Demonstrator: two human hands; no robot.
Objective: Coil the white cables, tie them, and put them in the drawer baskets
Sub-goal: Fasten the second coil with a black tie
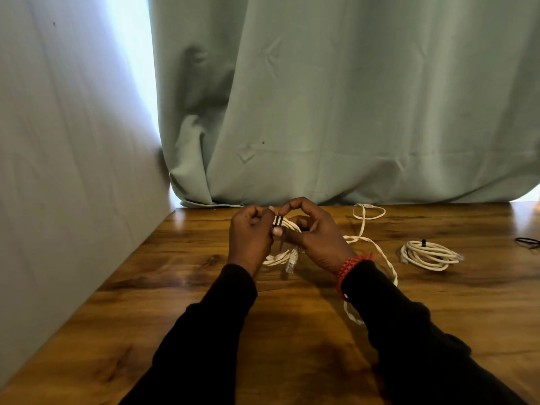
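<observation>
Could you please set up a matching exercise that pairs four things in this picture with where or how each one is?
Things:
1. coiled cable with clear plugs
2. tied cable coil
3. loose flat cable
4. red bracelet

States:
A. worn on the right wrist
B. lying uncoiled on the table
C. resting alone on the table at the right, bound with a black tie
D. held between the left hand and right hand

Pairs: 1-D, 2-C, 3-B, 4-A
</observation>
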